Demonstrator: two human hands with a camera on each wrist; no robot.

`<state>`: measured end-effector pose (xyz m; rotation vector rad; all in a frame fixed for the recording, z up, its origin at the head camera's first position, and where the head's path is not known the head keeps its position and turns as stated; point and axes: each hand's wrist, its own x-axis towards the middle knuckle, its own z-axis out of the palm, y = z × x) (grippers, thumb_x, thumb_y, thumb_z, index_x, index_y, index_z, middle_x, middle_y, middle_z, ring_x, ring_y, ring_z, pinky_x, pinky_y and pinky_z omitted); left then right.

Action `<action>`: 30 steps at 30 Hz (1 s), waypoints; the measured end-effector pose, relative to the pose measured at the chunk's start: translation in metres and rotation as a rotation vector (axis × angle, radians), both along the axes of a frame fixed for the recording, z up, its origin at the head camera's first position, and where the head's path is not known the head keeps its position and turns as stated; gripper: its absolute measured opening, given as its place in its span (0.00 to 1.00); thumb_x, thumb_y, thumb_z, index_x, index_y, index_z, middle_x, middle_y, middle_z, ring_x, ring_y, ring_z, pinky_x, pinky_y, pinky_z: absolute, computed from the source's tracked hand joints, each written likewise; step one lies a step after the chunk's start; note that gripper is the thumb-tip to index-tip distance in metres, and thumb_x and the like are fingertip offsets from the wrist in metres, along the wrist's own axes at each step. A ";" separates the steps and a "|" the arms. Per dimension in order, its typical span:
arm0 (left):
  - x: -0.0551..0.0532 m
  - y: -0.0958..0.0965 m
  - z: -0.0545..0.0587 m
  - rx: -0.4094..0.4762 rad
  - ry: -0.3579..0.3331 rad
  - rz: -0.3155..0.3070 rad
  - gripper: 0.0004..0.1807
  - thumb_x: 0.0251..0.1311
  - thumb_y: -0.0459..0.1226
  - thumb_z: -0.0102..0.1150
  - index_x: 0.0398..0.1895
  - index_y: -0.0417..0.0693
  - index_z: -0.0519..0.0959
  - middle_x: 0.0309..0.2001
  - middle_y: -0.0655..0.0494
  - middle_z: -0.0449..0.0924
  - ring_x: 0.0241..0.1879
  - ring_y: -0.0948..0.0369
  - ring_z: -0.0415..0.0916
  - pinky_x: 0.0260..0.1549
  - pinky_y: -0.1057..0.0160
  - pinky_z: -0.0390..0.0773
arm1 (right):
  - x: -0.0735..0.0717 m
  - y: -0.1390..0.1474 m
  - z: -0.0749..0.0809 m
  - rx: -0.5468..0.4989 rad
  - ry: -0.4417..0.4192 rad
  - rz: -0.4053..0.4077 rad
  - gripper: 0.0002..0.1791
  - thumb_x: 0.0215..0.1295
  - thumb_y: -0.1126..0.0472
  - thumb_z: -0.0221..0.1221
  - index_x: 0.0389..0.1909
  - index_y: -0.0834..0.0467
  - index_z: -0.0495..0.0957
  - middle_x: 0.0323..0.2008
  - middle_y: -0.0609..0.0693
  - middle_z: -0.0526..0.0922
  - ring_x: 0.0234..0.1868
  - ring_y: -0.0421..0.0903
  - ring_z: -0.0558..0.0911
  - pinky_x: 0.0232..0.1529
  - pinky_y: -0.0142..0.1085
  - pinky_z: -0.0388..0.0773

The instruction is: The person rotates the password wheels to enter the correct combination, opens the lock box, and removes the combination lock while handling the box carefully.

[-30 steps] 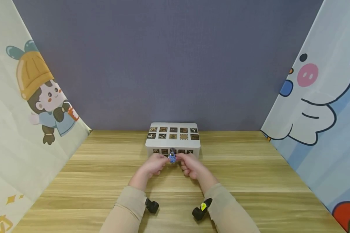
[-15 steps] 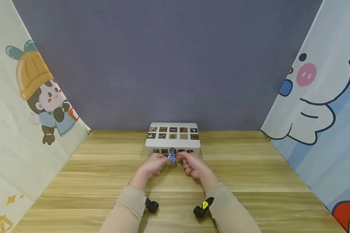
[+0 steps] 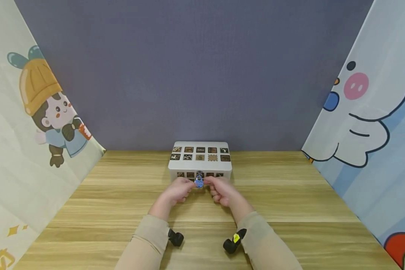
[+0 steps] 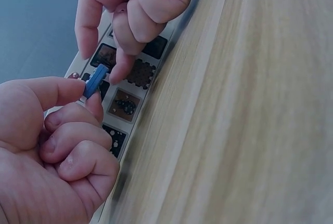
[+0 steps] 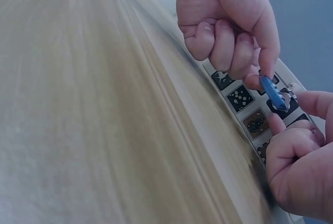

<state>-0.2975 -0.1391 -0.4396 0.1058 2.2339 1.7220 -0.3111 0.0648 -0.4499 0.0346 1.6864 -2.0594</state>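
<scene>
A small blue combination padlock (image 3: 199, 182) hangs at the metal hasp on the front of a white box (image 3: 200, 165). My left hand (image 3: 179, 189) pinches the padlock's near side between thumb and index finger, its other fingers curled in. My right hand (image 3: 222, 191) is at the opposite side, thumb and index finger spread either side of the padlock's free end, with a small gap showing in both wrist views. Its remaining fingers are folded. Number dials show along the padlock's edge (image 5: 272, 92) in the right wrist view.
Small dark picture squares decorate the lid and front of the box, which stands against a grey-blue backdrop (image 3: 195, 75). Wood-grain table (image 3: 283, 195) surrounds it. Cartoon-printed sheets (image 3: 60, 112) flank both sides. Each sleeve carries a black wrist camera (image 3: 176, 238).
The right thumb and index finger shift slightly beside the padlock, drawing back a little and then returning. The left hand and the box stay in place.
</scene>
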 end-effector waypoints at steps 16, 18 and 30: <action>0.001 0.001 0.001 0.020 -0.008 -0.011 0.16 0.70 0.38 0.55 0.42 0.29 0.81 0.16 0.63 0.59 0.13 0.68 0.52 0.12 0.71 0.54 | 0.007 -0.011 0.000 0.063 0.074 0.033 0.12 0.67 0.57 0.63 0.39 0.64 0.80 0.14 0.40 0.61 0.13 0.35 0.57 0.12 0.26 0.54; 0.001 0.001 0.001 0.023 -0.008 -0.013 0.16 0.70 0.38 0.55 0.42 0.29 0.81 0.16 0.63 0.59 0.13 0.68 0.52 0.12 0.71 0.54 | 0.007 -0.012 0.000 0.063 0.076 0.035 0.12 0.67 0.58 0.62 0.39 0.65 0.80 0.14 0.41 0.61 0.13 0.35 0.57 0.12 0.26 0.54; 0.000 0.002 0.000 0.009 -0.003 -0.020 0.16 0.69 0.39 0.55 0.40 0.30 0.81 0.16 0.63 0.59 0.12 0.67 0.51 0.11 0.71 0.54 | 0.006 -0.016 -0.004 0.067 0.098 0.033 0.11 0.66 0.57 0.62 0.37 0.64 0.79 0.13 0.41 0.61 0.13 0.35 0.56 0.12 0.26 0.53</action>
